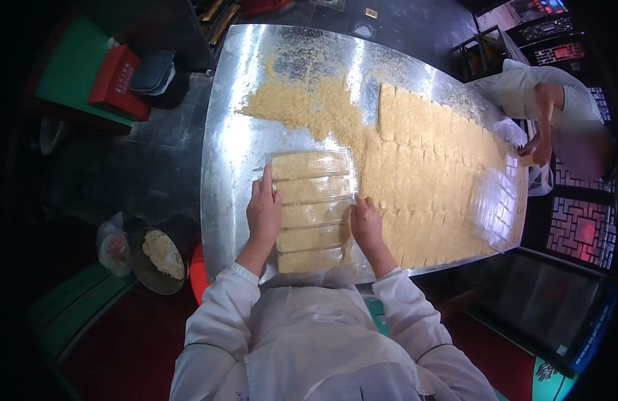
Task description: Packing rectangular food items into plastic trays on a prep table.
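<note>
A clear ribbed plastic tray (314,208) lies at the near left of the metal table. Several long, crumb-coated bars (309,238) show through it in a column; whether they lie in the tray or under it, I cannot tell. My left hand (265,208) grips its left edge, the index finger stretched along the side. On the opposite edge, my right hand (366,220) has its fingers curled against the plastic. Just right of that hand, rows of similar tan bars (434,180) sit close together on the table.
Loose tan crumbs (309,105) are spread across the metal table (228,200) beyond the tray. Another clear tray (494,208) rests on bars at the right end, where a co-worker (539,100) bends over. A bowl of dough-like food (161,255) stands at lower left.
</note>
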